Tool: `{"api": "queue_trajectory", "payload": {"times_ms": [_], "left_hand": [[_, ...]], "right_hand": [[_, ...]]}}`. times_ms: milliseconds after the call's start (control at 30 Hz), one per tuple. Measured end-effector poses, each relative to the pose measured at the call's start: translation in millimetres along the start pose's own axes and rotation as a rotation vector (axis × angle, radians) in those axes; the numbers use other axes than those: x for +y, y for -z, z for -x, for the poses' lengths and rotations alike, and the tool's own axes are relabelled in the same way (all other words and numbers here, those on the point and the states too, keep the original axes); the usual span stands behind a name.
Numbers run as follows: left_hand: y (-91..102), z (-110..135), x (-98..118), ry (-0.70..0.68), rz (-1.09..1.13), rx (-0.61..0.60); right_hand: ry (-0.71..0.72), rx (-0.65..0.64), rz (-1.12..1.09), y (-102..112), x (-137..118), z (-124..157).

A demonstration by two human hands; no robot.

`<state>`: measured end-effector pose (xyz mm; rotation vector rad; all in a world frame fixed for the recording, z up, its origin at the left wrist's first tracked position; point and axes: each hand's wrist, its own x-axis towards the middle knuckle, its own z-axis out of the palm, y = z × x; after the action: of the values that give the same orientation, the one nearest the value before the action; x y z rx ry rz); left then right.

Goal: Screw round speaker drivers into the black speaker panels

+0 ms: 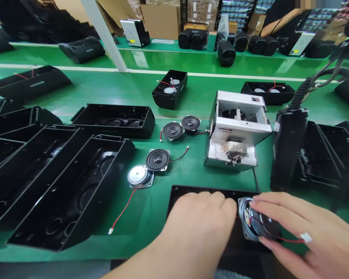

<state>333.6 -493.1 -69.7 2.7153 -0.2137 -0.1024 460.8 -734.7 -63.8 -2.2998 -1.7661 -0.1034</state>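
While right hand [305, 232] fingers clamp a small speaker [257, 224], left hand [197, 224] fingers curled together atop black case [186, 193], green table [192, 172].

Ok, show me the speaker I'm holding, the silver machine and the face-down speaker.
held speaker [258, 226], head view, its dark back.
silver machine [235, 131], head view, front panel.
face-down speaker [137, 175], head view, silver back.

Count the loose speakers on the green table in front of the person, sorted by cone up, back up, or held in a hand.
Cone-up speakers: 3
Back-up speaker: 1
Held speaker, in the right hand: 1
Total: 5
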Motion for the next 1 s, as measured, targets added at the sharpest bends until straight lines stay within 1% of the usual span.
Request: {"api": "queue_trajectory", "payload": {"times_ms": [67, 133, 200, 233, 300, 367, 467, 600, 767, 867, 1000], "left_hand": [[0.7, 14.9, -7.8, 0.038, 0.064, 0.135], [1.3, 28.4, -14.2, 0.063, 0.091, 0.223], [1.6, 37.6, -17.6, 0.103, 0.081, 0.278], [1.8, 40.4, -18.0, 0.123, 0.072, 0.276], [2.9, 43.1, -17.0, 0.119, 0.047, 0.227], [5.0, 43.2, -14.9, 0.078, 0.018, 0.150], [8.9, 41.8, -14.3, 0.073, -0.005, 0.082], [15.2, 40.4, -22.8, 0.079, 0.022, -0.025], [22.8, 37.2, -36.4, -0.019, 0.037, -0.127], [22.0, 36.0, -40.1, -0.051, 0.085, -0.135], [16.9, 38.1, -41.2, -0.046, 0.102, -0.080]], "right_hand": [[0.019, -0.020, -0.022, 1.5, -2.7, -5.7], [0.057, -0.033, -0.043, 2.8, -5.6, -13.1], [0.088, -0.045, -0.061, 2.7, -7.8, -20.0], [0.091, -0.058, -0.069, 1.8, -8.5, -22.7], [0.083, -0.097, -0.090, -1.9, -9.3, -26.1], [0.082, -0.143, -0.097, -7.6, -9.7, -27.7], [0.115, -0.172, -0.075, -17.0, -10.2, -30.0], [0.130, -0.163, -0.061, -24.4, -10.7, -34.8], [0.141, -0.175, -0.069, -23.3, -10.7, -34.1], [0.130, -0.191, -0.086, -23.1, -10.7, -29.5], [0.127, -0.226, -0.056, -24.5, -11.2, -25.0]]}}
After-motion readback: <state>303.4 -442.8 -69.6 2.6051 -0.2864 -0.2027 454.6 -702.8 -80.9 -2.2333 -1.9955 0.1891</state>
